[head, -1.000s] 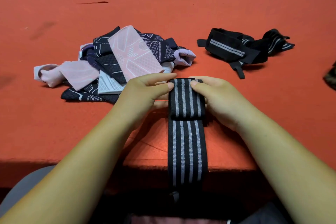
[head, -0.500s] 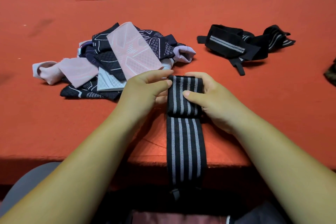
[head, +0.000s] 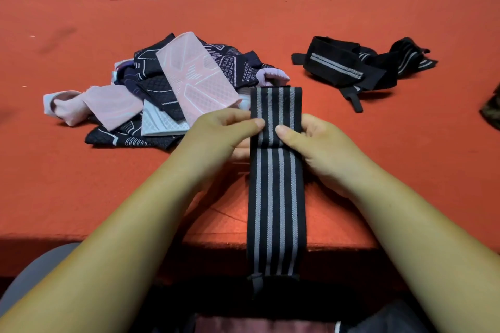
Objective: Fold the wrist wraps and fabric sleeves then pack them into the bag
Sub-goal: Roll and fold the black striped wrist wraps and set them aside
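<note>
- Both hands have turned the folded end of the long black wrist wrap with grey stripes [head: 276, 197] a bit farther away across the red cloth bench [head: 270, 8].
- Left hand [head: 216, 132] and right hand [head: 322, 151] pinch that folded end from each side, with fingers [head: 232, 116] curled on it.
- The wrap points straight away from the person. Its loose end hangs over the near edge, closer than the fingers.
- A heap of pink and dark blue fabric sleeves [head: 189, 81] sits just beside the fold and may get bumped.
- Other black wraps [head: 346, 67] lie well apart on the right.
- No bag shows.

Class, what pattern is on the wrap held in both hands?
Black with lengthwise grey stripes, on the wrap; the head view shows it.
</note>
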Demonstrator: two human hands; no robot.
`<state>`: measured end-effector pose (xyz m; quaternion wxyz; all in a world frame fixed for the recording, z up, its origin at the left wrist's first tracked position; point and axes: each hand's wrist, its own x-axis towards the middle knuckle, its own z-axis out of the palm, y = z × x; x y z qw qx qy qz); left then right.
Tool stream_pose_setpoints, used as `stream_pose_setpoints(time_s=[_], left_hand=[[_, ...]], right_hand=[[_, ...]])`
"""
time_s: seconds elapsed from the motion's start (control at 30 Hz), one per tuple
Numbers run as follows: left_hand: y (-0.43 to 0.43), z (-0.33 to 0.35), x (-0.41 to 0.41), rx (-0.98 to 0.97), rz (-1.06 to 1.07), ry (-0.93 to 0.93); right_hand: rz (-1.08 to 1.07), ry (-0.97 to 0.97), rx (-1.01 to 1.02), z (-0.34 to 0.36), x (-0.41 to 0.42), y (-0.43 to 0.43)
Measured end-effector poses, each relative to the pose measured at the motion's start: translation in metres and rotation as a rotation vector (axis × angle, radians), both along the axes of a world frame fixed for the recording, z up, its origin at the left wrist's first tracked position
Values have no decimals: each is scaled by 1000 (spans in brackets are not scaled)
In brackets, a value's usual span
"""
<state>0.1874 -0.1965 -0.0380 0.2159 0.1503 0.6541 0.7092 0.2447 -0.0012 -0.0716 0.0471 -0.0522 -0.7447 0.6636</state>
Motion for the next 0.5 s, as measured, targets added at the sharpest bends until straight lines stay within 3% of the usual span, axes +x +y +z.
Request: stream_pose_setpoints(time_s=[0.13, 0.37, 0.5], left_hand=[[0, -6, 0, -73, -25, 47], [0, -14, -8, 71, 97, 32], [0, -13, -11, 86, 94, 39]], right_hand=[[-48, -1, -36, 5, -1, -1], [69, -244, -292, 13, 0, -5], [76, -288, -388, 15, -2, 2]])
